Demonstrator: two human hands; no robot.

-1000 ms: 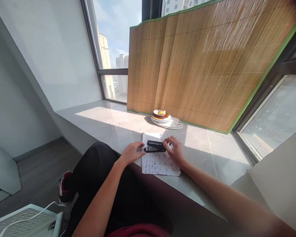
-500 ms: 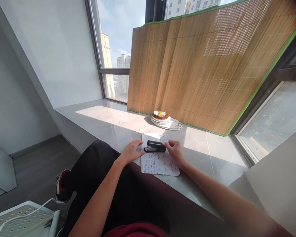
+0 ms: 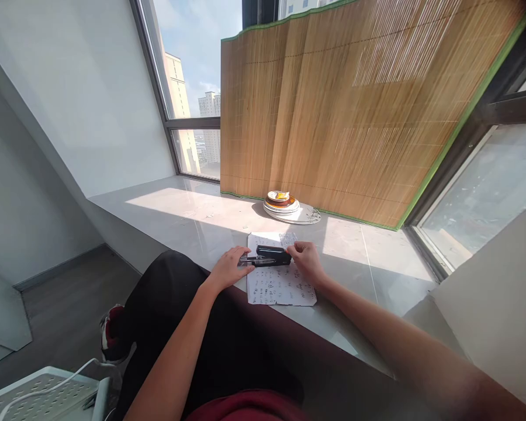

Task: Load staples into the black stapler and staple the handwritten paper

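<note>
Beyond the black stapler [image 3: 278,262], the bamboo blind [image 3: 315,117] stands as a tall, gently rippled sheet of thin slats with green cloth edging. Under the stapler runs the tiled window ledge [image 3: 179,222], smooth and glossy, hard enough that the tool could skid on bare tile. The handwritten sheet [image 3: 283,289] lies directly beneath the stapler, thin, limp and ragged along its near edge; I'd expect it to crease or shift if the tool drags. Past the stapler, toward the blind, sits the plate stack [image 3: 281,206], round, shiny and likely brittle, on a flat, pale platter [image 3: 309,216] with a dark pattern.

My right hand [image 3: 307,262] has its fingertips pinched at the stapler's right end. My left hand [image 3: 225,269] is open in a loose curve at its left end, thumb and fingers parted around the jutting metal strip [image 3: 246,259]; I cannot tell whether they press on it.

The stapler itself is long and narrow, its arm raised from its base at the left. I judge it stiff and modestly heavy, with a slick casing, best steadied by the right end or the base's sides. The strip looks slim, silvery and rigid; I'd take it lightly by its edges.
</note>
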